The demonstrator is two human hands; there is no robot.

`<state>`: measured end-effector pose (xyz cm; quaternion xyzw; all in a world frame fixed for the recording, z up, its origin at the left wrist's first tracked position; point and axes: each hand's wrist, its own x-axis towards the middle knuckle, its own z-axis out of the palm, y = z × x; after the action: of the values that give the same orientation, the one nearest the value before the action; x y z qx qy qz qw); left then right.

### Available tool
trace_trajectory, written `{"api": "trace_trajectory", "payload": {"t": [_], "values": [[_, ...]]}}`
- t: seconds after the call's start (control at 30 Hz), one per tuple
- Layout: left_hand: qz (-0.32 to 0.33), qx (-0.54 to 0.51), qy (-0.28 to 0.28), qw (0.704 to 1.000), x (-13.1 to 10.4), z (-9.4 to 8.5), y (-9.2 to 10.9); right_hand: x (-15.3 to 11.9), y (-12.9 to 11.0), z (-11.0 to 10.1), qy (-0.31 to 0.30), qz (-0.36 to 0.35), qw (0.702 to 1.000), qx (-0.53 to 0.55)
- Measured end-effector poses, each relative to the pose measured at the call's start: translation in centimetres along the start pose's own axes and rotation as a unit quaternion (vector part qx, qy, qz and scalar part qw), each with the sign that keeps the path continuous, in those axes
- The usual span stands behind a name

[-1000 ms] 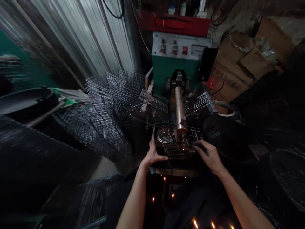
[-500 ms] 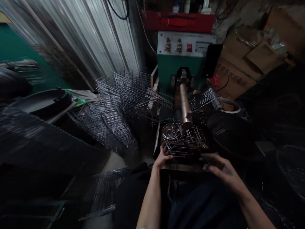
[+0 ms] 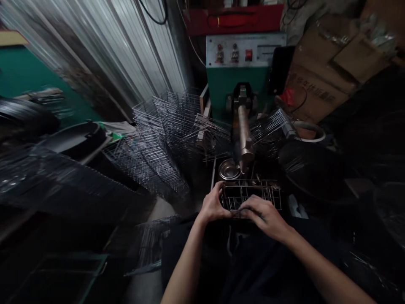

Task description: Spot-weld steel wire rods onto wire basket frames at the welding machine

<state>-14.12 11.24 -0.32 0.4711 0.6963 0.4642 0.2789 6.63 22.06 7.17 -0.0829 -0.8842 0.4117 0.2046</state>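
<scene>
Head cam view, dim workshop, looking fwd & down at 2 bare hands working on a small open frame of thin silvery metal wire (image 3: 240,194). The frame sits low ctr, just in front of the person's lap, nearer than the tip of a thick copper-brown cylindrical metal arm (image 3: 245,128), which juts fwd from a green machine w/ a pale grey control panel (image 3: 246,51).

L hand (image 3: 215,205): curved in a C around the frame's L end, thumb at the near edge, fingers at the far L corner, gripping it. R hand (image 3: 264,214): fingers bunched tog. at the near edge, tips right by the L thumb; can't tell if they pinch a wire or sth small & dark.

A shallow round silver metal dish (image 3: 229,169) lies just beyond the frame, L of the arm's tip. Further L, a tall stack of grey wire-mesh racks (image 3: 155,135); R bkgd, an open brown cardboard box (image 3: 322,80).

Vs. ½ sec ago: frame was under the arm's tip, now pulled twd the person; R hand was half-open & apart from it on the R, now closed in at its near edge. L hand still at L end.
</scene>
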Motion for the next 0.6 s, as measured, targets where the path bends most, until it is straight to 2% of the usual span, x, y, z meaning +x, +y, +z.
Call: {"api": "trace_trajectory", "payload": {"t": [0.13,0.23,0.43,0.6], "values": [[0.021,0.078,-0.011,0.997,2.4,3.0,2.0,-0.3,3.0,-0.2,-0.002,-0.029,0.976,-0.217],[0.023,0.09,-0.005,0.996,3.2,4.2,2.6,-1.3,4.3,-0.3,-0.025,-0.047,0.951,-0.306],[0.019,0.09,0.012,0.996,3.5,4.8,2.5,-2.1,5.5,-0.2,0.017,-0.104,0.946,-0.306],[0.022,0.094,0.006,0.995,3.6,4.7,2.4,-1.7,5.3,-0.2,0.033,-0.126,0.949,-0.286]]}}
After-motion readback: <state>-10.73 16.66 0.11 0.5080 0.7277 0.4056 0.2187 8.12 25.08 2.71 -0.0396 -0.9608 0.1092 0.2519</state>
